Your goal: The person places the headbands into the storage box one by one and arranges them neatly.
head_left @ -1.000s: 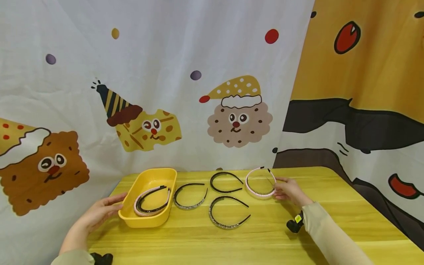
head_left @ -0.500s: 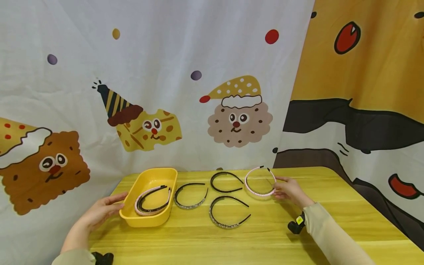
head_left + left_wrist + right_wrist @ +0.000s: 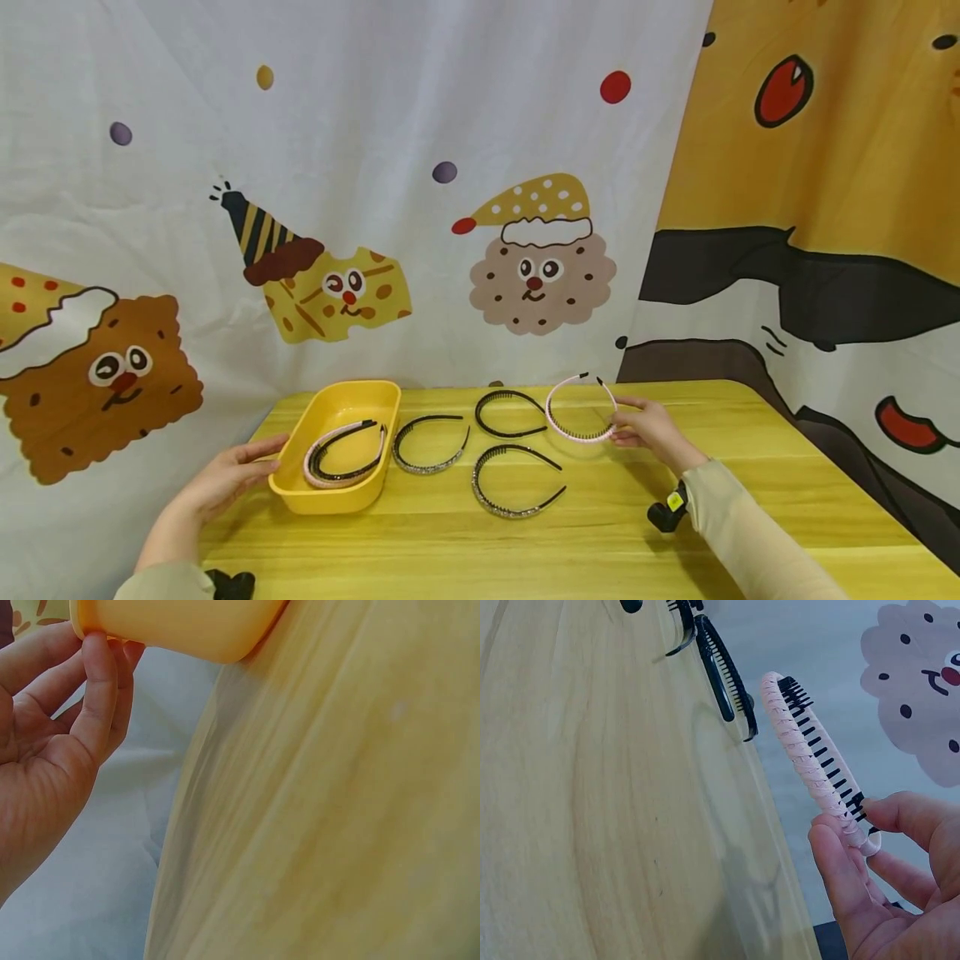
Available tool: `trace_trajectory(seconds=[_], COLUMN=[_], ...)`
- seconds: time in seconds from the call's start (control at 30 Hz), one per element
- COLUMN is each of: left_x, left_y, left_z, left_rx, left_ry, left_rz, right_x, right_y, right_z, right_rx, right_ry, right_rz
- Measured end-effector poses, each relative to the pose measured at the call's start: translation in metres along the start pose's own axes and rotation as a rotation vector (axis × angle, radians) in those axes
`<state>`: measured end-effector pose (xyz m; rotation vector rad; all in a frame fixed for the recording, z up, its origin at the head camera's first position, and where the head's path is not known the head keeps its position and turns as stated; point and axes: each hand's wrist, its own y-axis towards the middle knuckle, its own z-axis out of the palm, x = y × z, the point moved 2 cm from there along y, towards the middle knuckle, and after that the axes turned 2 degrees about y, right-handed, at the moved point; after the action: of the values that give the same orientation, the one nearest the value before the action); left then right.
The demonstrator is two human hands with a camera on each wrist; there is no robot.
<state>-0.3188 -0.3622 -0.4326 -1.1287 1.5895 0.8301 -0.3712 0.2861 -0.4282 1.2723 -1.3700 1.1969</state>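
My right hand (image 3: 651, 431) pinches a pink wrapped headband (image 3: 555, 414) with black comb teeth. In the right wrist view, thumb and fingers grip one side of this headband (image 3: 802, 754), and it is raised off the tabletop. At the left, my left hand (image 3: 225, 483) holds the near left edge of a yellow plastic tray (image 3: 330, 502); the left wrist view has the fingertips at the tray's rim (image 3: 180, 626). Inside the tray lie a pink headband (image 3: 311, 467) and a black headband (image 3: 348, 477), overlapping.
Between tray and right hand lie a glittery black headband (image 3: 431, 468), a plain black headband (image 3: 480, 417) and another glittery headband (image 3: 487, 504). They rest on a yellow wood-grain table (image 3: 600, 533). A printed cartoon curtain (image 3: 450, 100) hangs behind the table's far edge.
My right hand has moved slightly left and up with the pink headband, which now sits nearer the plain black headband. My left hand and the tray stay nearly in place.
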Motion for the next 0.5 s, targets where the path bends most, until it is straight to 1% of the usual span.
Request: trace_trajectory(seconds=[0.23, 0.5], left_x=[0.004, 0.005], left_y=[0.001, 0.001], left_z=[-0.004, -0.003], left_rx=[0.005, -0.012], left_ry=[-0.013, -0.009], left_rz=[-0.025, -0.043], right_x=[0.003, 0.007], right_y=[0.002, 0.001], right_z=[0.005, 0.011], right_rx=[0.014, 0.022], right_ry=[0.012, -0.001], right_rz=[-0.035, -0.026])
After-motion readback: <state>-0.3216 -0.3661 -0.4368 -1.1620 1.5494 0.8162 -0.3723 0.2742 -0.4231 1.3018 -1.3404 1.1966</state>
